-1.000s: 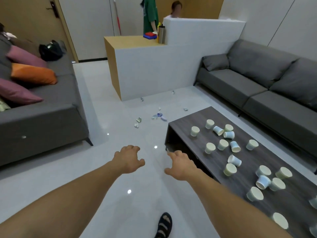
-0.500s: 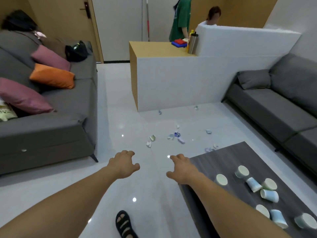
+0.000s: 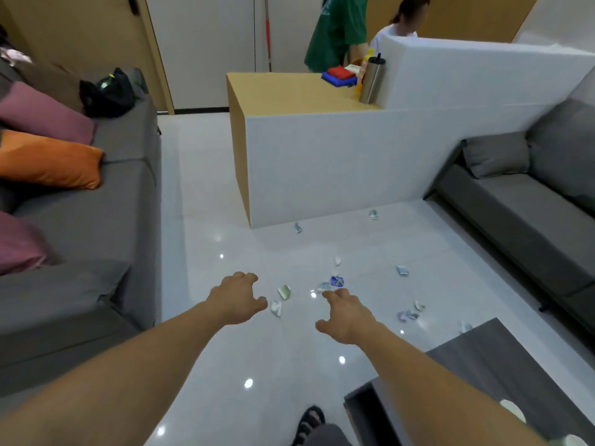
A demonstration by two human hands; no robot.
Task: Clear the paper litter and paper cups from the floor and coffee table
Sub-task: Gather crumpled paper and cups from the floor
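Note:
Several scraps of paper litter lie scattered on the glossy white floor: a blue scrap (image 3: 336,280), a pale green one (image 3: 284,291), a white one (image 3: 276,308) and others toward the white counter. My left hand (image 3: 236,299) and my right hand (image 3: 345,313) reach forward above the floor, fingers loosely curled, holding nothing. The dark coffee table (image 3: 502,358) shows only its corner at the lower right, with one paper cup (image 3: 512,410) partly visible on it behind my right forearm.
A grey sofa (image 3: 90,220) with pink and orange cushions lines the left; another grey sofa (image 3: 521,207) lines the right. A white-and-wood counter (image 3: 322,156) stands ahead, two people behind it. My sandalled foot (image 3: 309,423) is at the bottom edge.
I have stepped forward and turned left. The coffee table and its cups slid out to the lower right. The floor litter is now just beyond my hands.

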